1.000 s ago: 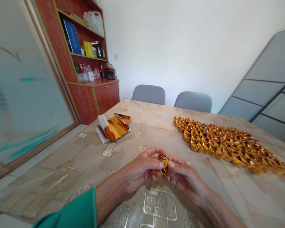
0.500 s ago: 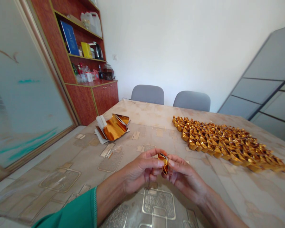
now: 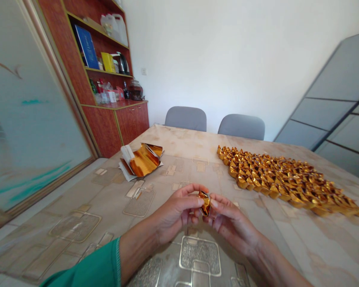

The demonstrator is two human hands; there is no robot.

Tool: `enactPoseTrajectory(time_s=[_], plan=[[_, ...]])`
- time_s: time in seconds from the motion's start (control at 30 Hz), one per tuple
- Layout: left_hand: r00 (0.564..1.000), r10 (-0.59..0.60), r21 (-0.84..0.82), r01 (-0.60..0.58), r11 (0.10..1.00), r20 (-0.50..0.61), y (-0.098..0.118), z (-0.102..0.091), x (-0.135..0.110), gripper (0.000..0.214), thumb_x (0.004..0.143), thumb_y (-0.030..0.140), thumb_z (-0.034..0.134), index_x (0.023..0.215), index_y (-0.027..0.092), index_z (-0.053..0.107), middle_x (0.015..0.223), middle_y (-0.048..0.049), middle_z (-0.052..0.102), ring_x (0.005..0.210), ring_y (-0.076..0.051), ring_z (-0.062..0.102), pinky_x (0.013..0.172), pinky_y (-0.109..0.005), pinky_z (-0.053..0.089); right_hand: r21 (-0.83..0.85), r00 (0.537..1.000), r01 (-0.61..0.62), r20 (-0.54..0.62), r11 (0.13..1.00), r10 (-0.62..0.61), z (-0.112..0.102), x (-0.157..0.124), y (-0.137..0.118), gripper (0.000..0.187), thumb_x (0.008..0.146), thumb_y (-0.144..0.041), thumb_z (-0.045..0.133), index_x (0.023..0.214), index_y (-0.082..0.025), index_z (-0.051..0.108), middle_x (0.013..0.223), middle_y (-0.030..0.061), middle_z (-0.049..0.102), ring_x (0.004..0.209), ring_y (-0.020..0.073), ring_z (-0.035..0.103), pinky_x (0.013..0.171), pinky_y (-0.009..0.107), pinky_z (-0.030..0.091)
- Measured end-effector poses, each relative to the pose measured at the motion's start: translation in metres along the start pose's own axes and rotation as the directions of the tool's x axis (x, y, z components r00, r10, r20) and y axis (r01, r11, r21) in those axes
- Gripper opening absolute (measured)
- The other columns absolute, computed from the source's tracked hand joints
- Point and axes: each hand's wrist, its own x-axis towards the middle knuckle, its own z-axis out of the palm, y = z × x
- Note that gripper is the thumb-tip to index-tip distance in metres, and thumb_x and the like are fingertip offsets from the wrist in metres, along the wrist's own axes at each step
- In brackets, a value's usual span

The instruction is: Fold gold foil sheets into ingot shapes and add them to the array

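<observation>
Gold foil nugget [image 3: 205,203] is pinched up above the worktop [image 3: 179,147] between the left hand [image 3: 176,211] and right hand [image 3: 230,219], both gripping it, and it's barely shifted from a second ago. Big patch of matching nuggets [image 3: 281,181] sits right, foil sheets [image 3: 140,161] left.

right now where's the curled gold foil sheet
In the head view, the curled gold foil sheet lies on the patterned tablecloth, beyond the left hand, left of the folded gold pieces.

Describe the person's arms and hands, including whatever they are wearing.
Both hands are bare, the left hand and the right hand showing no gloves. The left forearm ends in a green sleeve with a ribbed cuff. The right forearm shows no sleeve within the view.
</observation>
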Motion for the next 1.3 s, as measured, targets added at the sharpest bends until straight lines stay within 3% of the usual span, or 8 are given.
enactPoseTrajectory(time_s=[0.27, 0.53, 0.8, 1.03, 1.17, 1.3], plan=[[0.986, -0.051, -0.194, 0.082, 0.978, 0.159, -0.002, -0.008, 0.004, 0.031, 0.068, 0.015, 0.079, 0.095, 0.016, 0.064, 0.079, -0.0013, 0.062, 0.056, -0.004, 0.049, 0.050, -0.014, 0.033, -0.022, 0.999, -0.019, 0.026, 1.000, 0.020, -0.002, -0.001, -0.003, 0.022, 0.067, -0.022, 0.084, 0.084, -0.012, 0.074, 0.070, 0.0007, 0.066, 0.060, 0.0080, 0.053, 0.061, 0.021, 0.044], [0.992, -0.073, -0.313, 0.103, 0.944, 0.107, -0.002, -0.012, 0.006, 0.034, 0.071, 0.011, 0.077, 0.102, 0.018, 0.064, 0.082, -0.0025, 0.064, 0.058, -0.004, 0.055, 0.054, -0.013, 0.042, 0.058, 0.999, -0.013, -0.029, 0.998, 0.015, -0.006, 0.001, -0.002, 0.027, 0.063, -0.020, 0.086, 0.085, -0.011, 0.074, 0.072, 0.0006, 0.067, 0.065, 0.0095, 0.056, 0.063, 0.022, 0.045], [0.984, -0.070, -0.226, 0.106, 0.968, 0.164, -0.002, -0.010, 0.005, 0.026, 0.072, 0.011, 0.071, 0.097, 0.015, 0.065, 0.079, -0.0026, 0.063, 0.053, -0.005, 0.050, 0.050, -0.017, 0.038, -0.001, 0.999, -0.009, 0.031, 1.000, 0.009, -0.002, -0.001, -0.002, 0.023, 0.065, -0.021, 0.085, 0.083, -0.013, 0.074, 0.070, -0.0003, 0.065, 0.059, 0.0079, 0.052, 0.060, 0.021, 0.044], [0.997, 0.007, -0.242, 0.011, 0.970, 0.073, -0.006, -0.009, 0.007, 0.026, 0.075, 0.014, 0.073, 0.099, 0.014, 0.065, 0.077, -0.0019, 0.064, 0.056, -0.005, 0.054, 0.056, -0.017, 0.045, -0.020, 0.999, 0.002, 0.046, 1.000, -0.001, 0.001, 0.000, -0.003, 0.020, 0.068, -0.023, 0.083, 0.080, -0.011, 0.073, 0.070, 0.0003, 0.065, 0.061, 0.0077, 0.053, 0.059, 0.020, 0.042], [0.993, -0.036, -0.340, 0.071, 0.938, 0.108, -0.008, -0.013, 0.010, 0.027, 0.072, 0.014, 0.077, 0.097, 0.013, 0.066, 0.074, -0.0003, 0.063, 0.050, -0.002, 0.047, 0.048, -0.012, 0.039, 0.015, 0.999, -0.002, 0.033, 1.000, 0.002, 0.001, -0.001, -0.002, 0.017, 0.067, -0.020, 0.084, 0.077, -0.011, 0.072, 0.065, -0.0028, 0.062, 0.058, 0.0063, 0.052, 0.059, 0.020, 0.042], [0.989, -0.056, -0.322, 0.098, 0.942, 0.135, -0.007, -0.013, 0.010, 0.027, 0.069, 0.015, 0.080, 0.094, 0.014, 0.067, 0.075, -0.0008, 0.063, 0.047, -0.001, 0.044, 0.044, -0.011, 0.033, 0.012, 0.999, -0.023, 0.031, 1.000, 0.022, 0.000, -0.001, -0.002, 0.019, 0.065, -0.019, 0.085, 0.078, -0.012, 0.072, 0.066, -0.0028, 0.062, 0.060, 0.0067, 0.052, 0.059, 0.020, 0.042]])
